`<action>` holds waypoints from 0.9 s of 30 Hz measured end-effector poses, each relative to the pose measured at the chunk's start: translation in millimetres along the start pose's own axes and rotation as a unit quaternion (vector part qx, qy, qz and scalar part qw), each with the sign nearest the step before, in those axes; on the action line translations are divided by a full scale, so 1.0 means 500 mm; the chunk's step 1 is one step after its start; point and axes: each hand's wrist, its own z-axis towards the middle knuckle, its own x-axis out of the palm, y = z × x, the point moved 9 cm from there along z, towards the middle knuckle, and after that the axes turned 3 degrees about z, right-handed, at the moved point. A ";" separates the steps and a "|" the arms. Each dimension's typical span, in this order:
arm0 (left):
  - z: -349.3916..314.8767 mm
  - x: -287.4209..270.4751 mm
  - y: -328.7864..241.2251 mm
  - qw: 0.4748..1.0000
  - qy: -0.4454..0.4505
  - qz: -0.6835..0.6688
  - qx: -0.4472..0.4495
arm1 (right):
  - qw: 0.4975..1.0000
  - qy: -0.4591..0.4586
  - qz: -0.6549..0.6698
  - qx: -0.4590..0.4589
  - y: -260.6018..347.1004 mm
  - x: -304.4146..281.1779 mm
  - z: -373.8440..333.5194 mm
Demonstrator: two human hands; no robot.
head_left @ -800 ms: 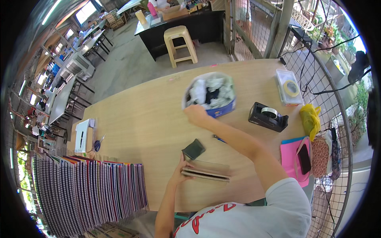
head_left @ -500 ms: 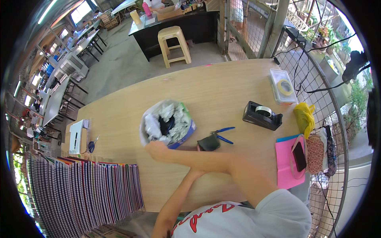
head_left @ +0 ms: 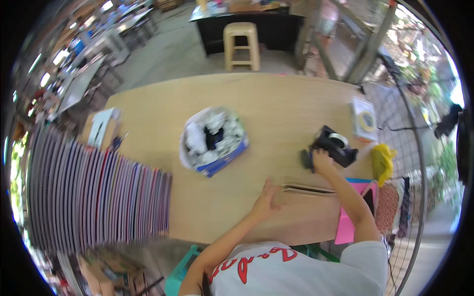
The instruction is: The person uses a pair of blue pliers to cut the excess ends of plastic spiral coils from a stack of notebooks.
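My right hand (head_left: 323, 162) reaches to the near left side of the black tape dispenser (head_left: 332, 144). Its fingers are curled and blurred, and what they hold is hard to make out. A small dark pad-like piece (head_left: 306, 159) shows just left of those fingers, against the dispenser. My left hand (head_left: 266, 201) is over the near middle of the table, fingers apart, holding nothing. Just right of it lies a flat, narrow brown item with a dark line along it (head_left: 308, 189), smeared by motion. The blue-handled pliers do not show.
A bin of crumpled silvery and white scraps (head_left: 212, 140) stands mid-table. Wire-bound notebooks (head_left: 98, 197) form a long row at left, with scissors (head_left: 117, 142) behind. Rightward are a clear box (head_left: 364, 118), a yellow bundle (head_left: 382, 163) and a pink folder (head_left: 345, 228).
My right hand has swung from the bin to the tape dispenser. The dark pad has moved right, beside it. My left hand now shows uncovered, with the brown item near it. The view has shifted.
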 end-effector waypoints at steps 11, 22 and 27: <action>-0.518 -0.271 0.083 0.911 -0.342 -0.022 -0.228 | 0.999 -0.028 -0.027 0.026 -0.063 -0.030 -0.013; -0.832 -0.455 0.318 0.692 -0.606 0.142 -0.366 | 0.807 -0.108 0.235 -0.531 0.725 -0.236 -0.404; -0.829 -0.467 0.382 0.662 -0.592 0.082 -0.453 | 0.817 -0.133 0.157 -0.539 1.019 -0.119 -0.449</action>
